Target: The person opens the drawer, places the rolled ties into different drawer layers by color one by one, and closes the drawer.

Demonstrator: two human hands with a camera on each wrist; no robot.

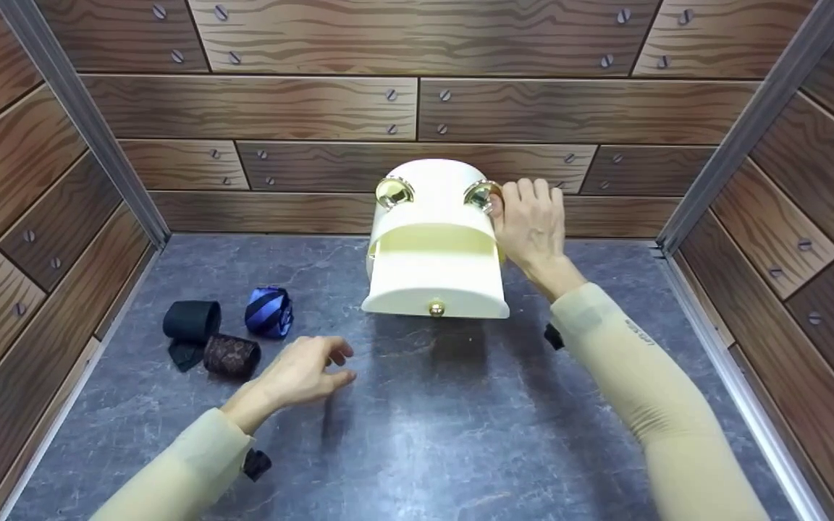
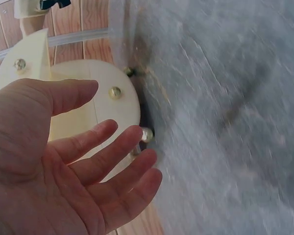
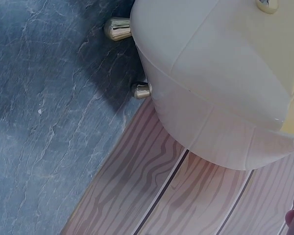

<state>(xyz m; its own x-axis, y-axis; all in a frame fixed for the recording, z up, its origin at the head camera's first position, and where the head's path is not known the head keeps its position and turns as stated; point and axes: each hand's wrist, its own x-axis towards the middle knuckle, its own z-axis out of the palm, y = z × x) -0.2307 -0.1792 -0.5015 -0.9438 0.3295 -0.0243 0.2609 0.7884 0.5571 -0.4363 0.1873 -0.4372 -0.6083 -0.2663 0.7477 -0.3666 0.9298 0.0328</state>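
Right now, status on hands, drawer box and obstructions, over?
Left hand open, empty. Right hand at white drawer box, right side. Upper drawer open. Rolled neckties off left, not blocking.

With arms (image 1: 677, 420) extended forward in close-fitting cream fabric sleeves (image 1: 178, 467), holding the bare left grip (image 1: 297, 373) nearer, with loosely bent, parted fingers (image 2: 108, 152) and extended thumb (image 2: 76, 95); holding the bare right grip (image 1: 531, 221) farther forward, with fingers bent.

Three rolled ties (image 1: 268, 312), one box (image 1: 437, 187)
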